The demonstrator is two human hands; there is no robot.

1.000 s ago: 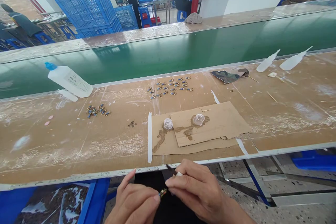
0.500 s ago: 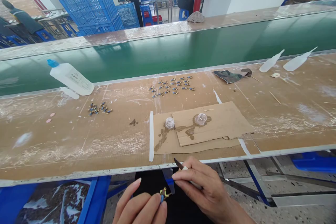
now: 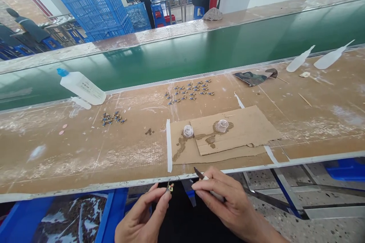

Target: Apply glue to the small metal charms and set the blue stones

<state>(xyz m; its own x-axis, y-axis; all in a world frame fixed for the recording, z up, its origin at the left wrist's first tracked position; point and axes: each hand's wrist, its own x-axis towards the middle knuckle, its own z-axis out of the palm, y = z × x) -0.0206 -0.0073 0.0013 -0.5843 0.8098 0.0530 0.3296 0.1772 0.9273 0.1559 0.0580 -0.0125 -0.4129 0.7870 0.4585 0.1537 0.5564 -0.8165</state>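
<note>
- The left hand (image 3: 142,212) pinches a tiny painted figure (image 3: 170,187) between its thumb and fingers.
- This figure is up in the air, just on the person's side of the near edge of the tabletop (image 3: 122,171).
- The right hand (image 3: 229,199) holds a craft knife (image 3: 199,172) like a pencil. Its dark blade points toward the tabletop, and the blade and the held figure are apart.
- By the middle of the near edge, a cardboard sheet (image 3: 242,136) lies on top of a bigger cardboard piece (image 3: 182,157). Both have wet spots.
- One clear cup (image 3: 188,131) sits on the lower piece, and another clear cup (image 3: 221,125) sits on the top one.
- A white strip (image 3: 169,146) runs down the left side of the cardboard.
- Little brown bits (image 3: 149,131) lie just left of that.
- More left, there is a messy pile of figures (image 3: 112,118).
- Near the middle of the far edge, many figures are spread out in a loose group (image 3: 189,91).
- A big bottle (image 3: 85,88) with a blue cap is by the far edge, on the left.
- A camouflage cloth (image 3: 253,78) and two squeeze bottles (image 3: 300,59) are by the far edge, on the right.
</note>
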